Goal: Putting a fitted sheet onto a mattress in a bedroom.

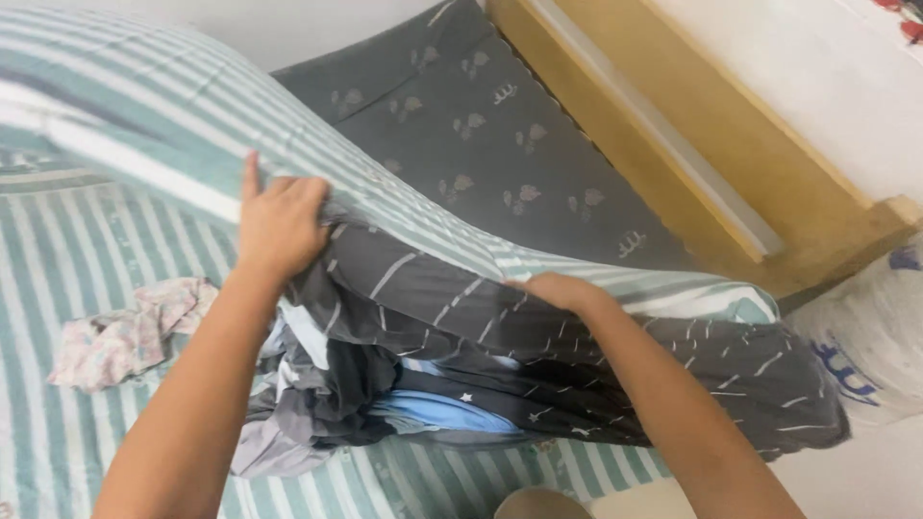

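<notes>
Your left hand (279, 226) is raised at the left centre of the view, forearm running up from the near edge, wrist bent, fingers curled shut over a bunched fold of the green-and-white striped cover (144, 106); the forefinger points up, free of the cloth. Your right hand (558, 288) sits to the right and slightly nearer, palm down, arm stretched out from the near right corner; its fingers press into the edge where the striped cover meets the dark grey lining with white dashes (577, 356). Whether the right fingers close around the cloth or only lie flat on it, you cannot tell from here. The cover is lifted between both hands and arches from the far left down to the near right, grey underside showing below the hands. Under that arch lies a heap of clothes (385, 404), grey, black and light blue, one piece with small white stars. The heap rests on a striped bedsheet (58, 279) of the same green and white. A crumpled pale floral cloth (125, 336) lies on the sheet to the left, apart from your left arm. Farther off, a dark grey patterned sheet (481, 125) covers the mattress up to a light wooden bed frame (731, 163) on the right. A white sack with blue print (875, 327) stands at the far right edge, just beside the frame.
</notes>
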